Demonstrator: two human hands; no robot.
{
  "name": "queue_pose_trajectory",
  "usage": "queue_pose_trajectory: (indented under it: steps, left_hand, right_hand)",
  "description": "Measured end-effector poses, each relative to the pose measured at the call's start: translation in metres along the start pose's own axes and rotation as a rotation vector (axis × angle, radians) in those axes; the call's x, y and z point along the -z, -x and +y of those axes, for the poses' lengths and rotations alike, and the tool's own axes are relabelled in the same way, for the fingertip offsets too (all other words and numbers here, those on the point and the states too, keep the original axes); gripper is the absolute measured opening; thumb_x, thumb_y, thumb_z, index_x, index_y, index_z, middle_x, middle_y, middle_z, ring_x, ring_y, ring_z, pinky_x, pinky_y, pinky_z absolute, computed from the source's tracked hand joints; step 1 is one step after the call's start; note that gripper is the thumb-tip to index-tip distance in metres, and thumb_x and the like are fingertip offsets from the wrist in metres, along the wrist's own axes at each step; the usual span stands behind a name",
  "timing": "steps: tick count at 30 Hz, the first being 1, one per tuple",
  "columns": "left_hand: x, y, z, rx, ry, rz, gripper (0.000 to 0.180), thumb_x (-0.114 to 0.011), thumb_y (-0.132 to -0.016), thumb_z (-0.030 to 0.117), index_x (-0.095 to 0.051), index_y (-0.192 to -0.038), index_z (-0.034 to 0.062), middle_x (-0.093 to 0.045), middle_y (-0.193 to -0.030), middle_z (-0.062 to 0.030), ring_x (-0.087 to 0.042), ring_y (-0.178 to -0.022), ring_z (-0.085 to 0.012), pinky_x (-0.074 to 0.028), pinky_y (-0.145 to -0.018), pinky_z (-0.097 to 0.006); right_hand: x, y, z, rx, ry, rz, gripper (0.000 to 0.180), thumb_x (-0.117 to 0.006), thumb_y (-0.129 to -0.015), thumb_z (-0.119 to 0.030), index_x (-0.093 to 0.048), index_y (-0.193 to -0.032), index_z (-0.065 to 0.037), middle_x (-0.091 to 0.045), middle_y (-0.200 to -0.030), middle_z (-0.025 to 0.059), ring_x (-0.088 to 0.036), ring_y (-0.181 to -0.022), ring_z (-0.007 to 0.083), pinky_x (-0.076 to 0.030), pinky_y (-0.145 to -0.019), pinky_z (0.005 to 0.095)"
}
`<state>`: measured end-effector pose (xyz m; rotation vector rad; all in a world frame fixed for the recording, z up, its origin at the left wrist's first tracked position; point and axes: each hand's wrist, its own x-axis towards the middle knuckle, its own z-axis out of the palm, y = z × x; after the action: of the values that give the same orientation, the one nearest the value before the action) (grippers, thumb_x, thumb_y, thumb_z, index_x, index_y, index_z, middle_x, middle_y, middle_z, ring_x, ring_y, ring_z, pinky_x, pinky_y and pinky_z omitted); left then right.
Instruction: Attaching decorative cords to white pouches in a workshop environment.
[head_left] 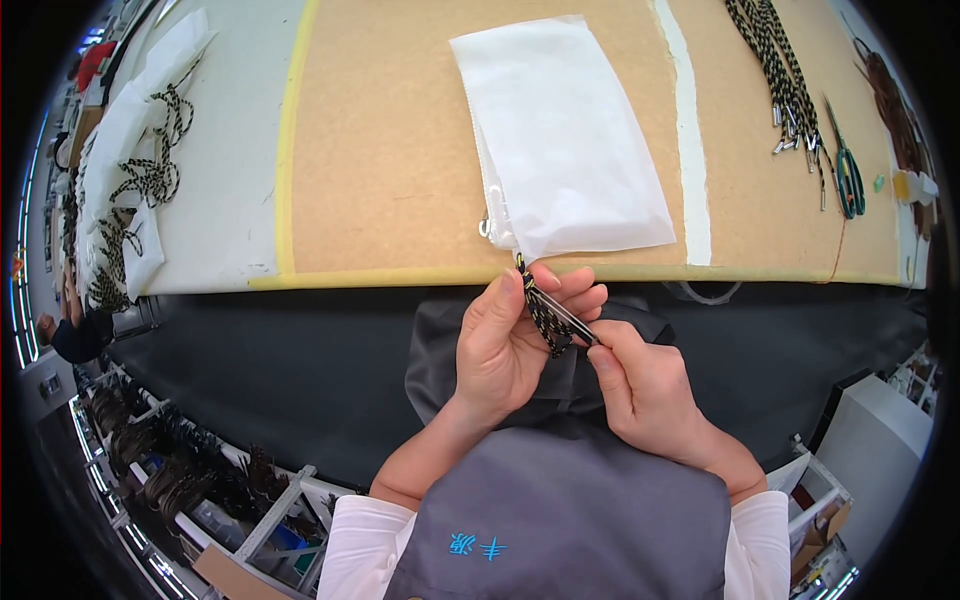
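A white zip pouch point(565, 140) lies flat on the tan tabletop, its lower edge close to the table's front edge. From its lower left corner hangs a black-and-tan patterned cord point(548, 322), gathered into loops. My left hand point(503, 345) is closed on the cord, with the thumb pressing just below the pouch and the other fingers behind it. My right hand point(645, 375) pinches the slim, silvery end pieces point(570, 317) of the cord, which slant down from the left thumb. Those fingertips partly hide the lower ends.
Matching cords with metal tips point(775, 60) lie at the upper right, beside green-handled scissors point(849, 180). Dark brown cords point(890, 105) lie beyond them. White pouches with cords point(150, 90) are piled at the left edge. A rack point(270, 515) stands at lower left; another person point(80, 335) is far left.
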<state>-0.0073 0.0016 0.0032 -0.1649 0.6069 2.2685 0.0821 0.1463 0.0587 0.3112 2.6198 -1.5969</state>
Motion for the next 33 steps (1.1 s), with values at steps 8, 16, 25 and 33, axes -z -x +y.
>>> queue_pose_trajectory:
  steps: [8, 16, 25, 33]
  left_hand:
    - [-0.001, 0.000, 0.001, 0.015, 0.024, -0.001, 0.041, -0.035, -0.110, 0.038, -0.060, -0.112, 0.0052, -0.068, -0.122, -0.0195, -0.067, -0.114, -0.0335, -0.053, -0.101, -0.049]
    - [-0.001, 0.000, -0.001, 0.007, -0.012, 0.006, 0.040, -0.036, -0.110, 0.037, -0.060, -0.112, 0.0052, -0.067, -0.123, -0.0195, -0.067, -0.114, -0.0331, -0.053, -0.100, -0.049]
    - [0.011, -0.004, -0.012, -0.192, -0.141, -0.016, 0.037, -0.040, -0.110, 0.032, -0.060, -0.111, 0.0010, -0.065, -0.125, -0.0233, -0.065, -0.115, -0.0367, -0.051, -0.102, -0.051]
    - [0.008, -0.001, -0.009, -0.194, -0.366, -0.055, 0.049, -0.032, -0.111, 0.034, -0.059, -0.121, -0.0060, -0.067, -0.120, -0.0243, -0.065, -0.116, -0.0359, -0.048, -0.106, -0.047]
  right_hand:
    - [0.003, -0.004, -0.003, 0.164, 0.223, 0.062, 0.020, -0.066, -0.090, -0.004, -0.062, -0.110, -0.002, -0.065, -0.072, 0.0112, -0.066, -0.059, 0.0270, -0.049, -0.050, 0.0377]
    - [0.001, -0.006, -0.001, 0.183, 0.247, 0.073, 0.019, -0.067, -0.089, -0.002, -0.062, -0.107, 0.000, -0.065, -0.074, 0.0116, -0.066, -0.061, 0.0265, -0.049, -0.051, 0.0367]
    - [0.024, -0.024, 0.003, -0.655, -1.075, -0.435, 0.030, -0.043, -0.109, -0.028, -0.062, -0.106, -0.004, -0.041, -0.061, -0.0086, -0.030, -0.050, 0.0029, -0.026, -0.045, 0.0228]
    - [0.059, -0.016, 0.002, -0.026, 0.114, -0.264, 0.016, -0.055, -0.101, -0.013, -0.065, -0.103, 0.000, -0.057, -0.065, 0.0070, -0.057, -0.057, 0.0137, -0.045, -0.054, 0.0301]
